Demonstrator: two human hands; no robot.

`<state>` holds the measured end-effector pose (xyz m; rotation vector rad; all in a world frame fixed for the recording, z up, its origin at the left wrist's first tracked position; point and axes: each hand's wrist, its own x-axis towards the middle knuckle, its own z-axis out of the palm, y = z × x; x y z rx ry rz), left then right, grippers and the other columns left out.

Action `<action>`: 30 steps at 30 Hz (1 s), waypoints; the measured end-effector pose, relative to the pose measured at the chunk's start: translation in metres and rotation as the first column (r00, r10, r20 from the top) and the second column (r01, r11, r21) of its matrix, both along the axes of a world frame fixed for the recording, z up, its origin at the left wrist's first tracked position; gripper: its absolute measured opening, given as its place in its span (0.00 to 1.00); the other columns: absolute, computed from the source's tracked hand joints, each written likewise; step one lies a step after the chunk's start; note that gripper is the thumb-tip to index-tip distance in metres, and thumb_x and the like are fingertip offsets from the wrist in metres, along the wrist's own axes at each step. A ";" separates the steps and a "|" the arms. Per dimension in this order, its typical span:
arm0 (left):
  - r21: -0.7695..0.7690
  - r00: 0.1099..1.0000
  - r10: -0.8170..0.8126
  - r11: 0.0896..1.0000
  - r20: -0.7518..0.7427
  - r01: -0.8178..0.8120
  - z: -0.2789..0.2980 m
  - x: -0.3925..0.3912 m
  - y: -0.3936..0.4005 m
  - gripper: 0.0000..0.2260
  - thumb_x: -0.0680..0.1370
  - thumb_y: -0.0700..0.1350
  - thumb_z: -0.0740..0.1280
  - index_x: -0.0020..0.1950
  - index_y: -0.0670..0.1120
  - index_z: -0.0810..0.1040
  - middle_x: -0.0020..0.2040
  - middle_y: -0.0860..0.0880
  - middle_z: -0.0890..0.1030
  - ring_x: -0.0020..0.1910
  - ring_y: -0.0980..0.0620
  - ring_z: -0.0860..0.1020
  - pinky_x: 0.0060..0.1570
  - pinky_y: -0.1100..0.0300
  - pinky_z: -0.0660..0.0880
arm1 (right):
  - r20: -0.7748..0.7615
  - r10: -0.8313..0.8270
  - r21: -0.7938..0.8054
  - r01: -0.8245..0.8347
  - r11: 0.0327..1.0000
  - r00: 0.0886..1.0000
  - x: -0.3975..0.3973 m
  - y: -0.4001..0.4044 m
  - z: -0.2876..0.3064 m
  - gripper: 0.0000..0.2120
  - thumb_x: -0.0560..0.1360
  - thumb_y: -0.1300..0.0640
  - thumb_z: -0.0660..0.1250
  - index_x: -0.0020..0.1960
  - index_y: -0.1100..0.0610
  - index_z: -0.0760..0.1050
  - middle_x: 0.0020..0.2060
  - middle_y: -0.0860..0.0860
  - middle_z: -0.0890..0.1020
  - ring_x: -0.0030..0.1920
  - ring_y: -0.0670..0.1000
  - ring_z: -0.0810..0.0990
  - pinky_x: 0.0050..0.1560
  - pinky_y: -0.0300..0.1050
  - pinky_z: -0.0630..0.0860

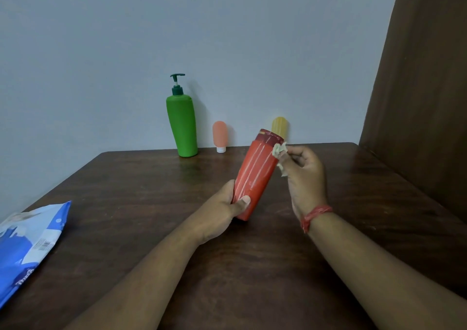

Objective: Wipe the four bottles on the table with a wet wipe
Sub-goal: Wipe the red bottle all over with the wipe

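Forearms nearest. Left hand (222,212) grips the red bottle (255,175) by its base, tilted above the table (126,203). Right hand (304,175) pinches the crumpled wet wipe (279,150) against its shoulder (cap end). Wiping step in hand; next likely needs turning the bottle. Green bottle (182,125) waits upright by the wall.

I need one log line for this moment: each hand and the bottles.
left hand: holds red bottle | right hand: pinches wet wipe at its cap end | green, pink, yellow bottles: standing by wall
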<state>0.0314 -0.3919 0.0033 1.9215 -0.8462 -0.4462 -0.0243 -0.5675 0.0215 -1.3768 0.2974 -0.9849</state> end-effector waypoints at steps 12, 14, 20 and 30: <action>0.137 0.969 0.006 0.990 0.247 -0.041 0.000 -0.009 -0.008 0.16 0.84 0.53 0.62 0.69 0.53 0.62 0.63 0.51 0.71 0.58 0.54 0.72 0.53 0.59 0.71 | 0.087 -0.284 -0.367 0.295 0.882 0.955 -0.008 -0.007 0.012 0.02 0.76 0.58 0.71 0.45 0.52 0.80 0.48 0.45 0.78 0.50 0.42 0.79 0.52 0.45 0.80; 0.139 0.962 0.017 0.989 0.274 -0.057 -0.003 -0.009 -0.009 0.14 0.83 0.53 0.62 0.67 0.53 0.63 0.63 0.51 0.71 0.58 0.54 0.72 0.54 0.57 0.72 | 0.127 -0.257 -0.587 0.281 0.759 0.958 -0.010 0.002 0.011 0.01 0.76 0.58 0.72 0.47 0.55 0.81 0.48 0.45 0.78 0.52 0.42 0.77 0.55 0.40 0.76; 0.174 0.959 0.017 0.982 0.283 -0.069 -0.002 -0.011 -0.012 0.14 0.83 0.54 0.62 0.65 0.53 0.62 0.64 0.50 0.69 0.59 0.53 0.71 0.57 0.54 0.73 | 0.089 -0.374 -0.761 0.306 0.573 0.923 -0.009 -0.013 0.010 0.06 0.78 0.61 0.67 0.54 0.58 0.82 0.51 0.48 0.77 0.54 0.49 0.74 0.57 0.46 0.75; 0.177 0.957 0.039 0.980 0.288 -0.094 -0.007 -0.005 -0.011 0.15 0.83 0.55 0.61 0.66 0.54 0.62 0.63 0.51 0.70 0.61 0.51 0.70 0.63 0.48 0.74 | 0.063 -0.316 -0.831 0.225 0.509 0.947 -0.008 -0.008 0.005 0.09 0.78 0.65 0.66 0.56 0.59 0.82 0.50 0.50 0.75 0.52 0.46 0.73 0.54 0.37 0.73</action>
